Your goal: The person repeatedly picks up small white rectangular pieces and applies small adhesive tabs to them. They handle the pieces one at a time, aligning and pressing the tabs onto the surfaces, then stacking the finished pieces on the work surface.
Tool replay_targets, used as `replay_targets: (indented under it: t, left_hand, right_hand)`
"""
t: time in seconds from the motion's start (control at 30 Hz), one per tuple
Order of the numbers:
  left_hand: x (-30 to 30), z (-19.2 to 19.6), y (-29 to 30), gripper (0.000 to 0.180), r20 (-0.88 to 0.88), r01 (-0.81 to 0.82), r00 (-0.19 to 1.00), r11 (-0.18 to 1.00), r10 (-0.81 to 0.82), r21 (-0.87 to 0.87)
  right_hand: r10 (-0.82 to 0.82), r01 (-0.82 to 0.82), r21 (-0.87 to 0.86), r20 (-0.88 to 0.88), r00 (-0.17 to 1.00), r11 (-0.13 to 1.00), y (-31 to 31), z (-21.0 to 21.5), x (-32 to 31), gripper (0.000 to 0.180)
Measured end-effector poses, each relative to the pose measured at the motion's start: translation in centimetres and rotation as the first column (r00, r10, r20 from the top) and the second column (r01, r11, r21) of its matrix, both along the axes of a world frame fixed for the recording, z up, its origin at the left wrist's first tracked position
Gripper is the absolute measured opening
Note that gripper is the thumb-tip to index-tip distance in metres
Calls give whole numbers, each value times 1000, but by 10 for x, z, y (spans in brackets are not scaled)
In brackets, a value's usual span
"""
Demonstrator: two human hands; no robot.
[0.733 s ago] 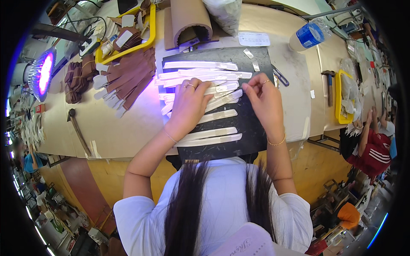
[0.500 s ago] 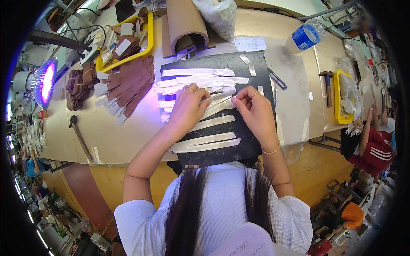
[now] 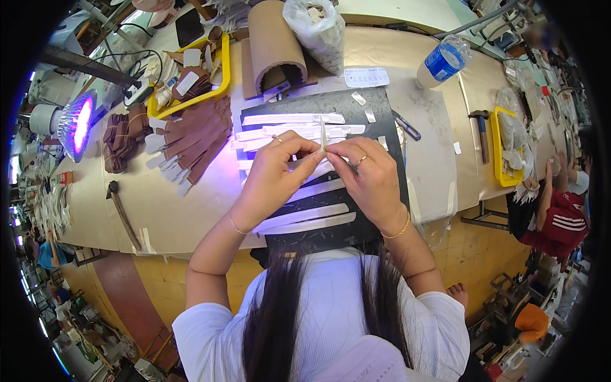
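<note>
Mat [image 3: 382,108] lies centre of the workbench [image 3: 191,216] w/ strips [image 3: 305,219] laid in rows on it; both hands meet above its middle, left hand [image 3: 270,181] & right hand [image 3: 369,181] pinching one strip [image 3: 323,137] upright btwn them. Left of mat: leather pieces [image 3: 197,137], then lamp [image 3: 76,124] at far left, hammer [image 3: 121,213] nearer the front edge. Behind mat: tray [image 3: 219,83], cardboard roll [image 3: 273,44] & bag [image 3: 318,28]; bottle [image 3: 442,60] back right, 2nd tray [image 3: 499,149] far right.

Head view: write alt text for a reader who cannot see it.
Both hands, the left hand and the right hand, pinch one thin white strip upright between their fingertips above a dark mat covered with more white strips. Brown strips, a cardboard tube and a water bottle lie on the workbench around it.
</note>
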State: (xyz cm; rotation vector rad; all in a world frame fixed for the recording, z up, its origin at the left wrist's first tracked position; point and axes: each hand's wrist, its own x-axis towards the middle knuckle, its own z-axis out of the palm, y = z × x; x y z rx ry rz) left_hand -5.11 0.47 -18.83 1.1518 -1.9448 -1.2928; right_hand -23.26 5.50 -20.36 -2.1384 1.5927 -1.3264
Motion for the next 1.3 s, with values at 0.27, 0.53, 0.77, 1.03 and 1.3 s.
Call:
replay_targets:
  t: [0.27, 0.53, 0.77, 1.03, 1.3]
  left_hand:
    - [-4, -4, 9, 12, 58, 47, 998, 958, -32, -284]
    - [-3, 7, 8, 13, 39, 84, 996, 989, -80, -119]
    - [27, 6, 19, 15, -31, 156, 985, 790, -172, 593]
    - [36, -55, 83, 17, 347, 183, 923, 983, -168, -12]
    - [19, -56, 54, 27, 338, 90, 941, 973, -13, -213]
  right_hand:
    - [-6, 6, 10, -12, 1000, 1000, 8, 3, -7, 11]
    - [-65, 56, 128, 64, 996, 990, 7, 7, -18, 10]
    - [-304, 271, 178, 190, 934, 946, 22, 4, -62, 8]
    - [-275, -42, 508, 533, 800, 861, 43, -17, -53, 2]
    - [-206, -162, 537, 561, 802, 828, 45, -34, -27, 7]
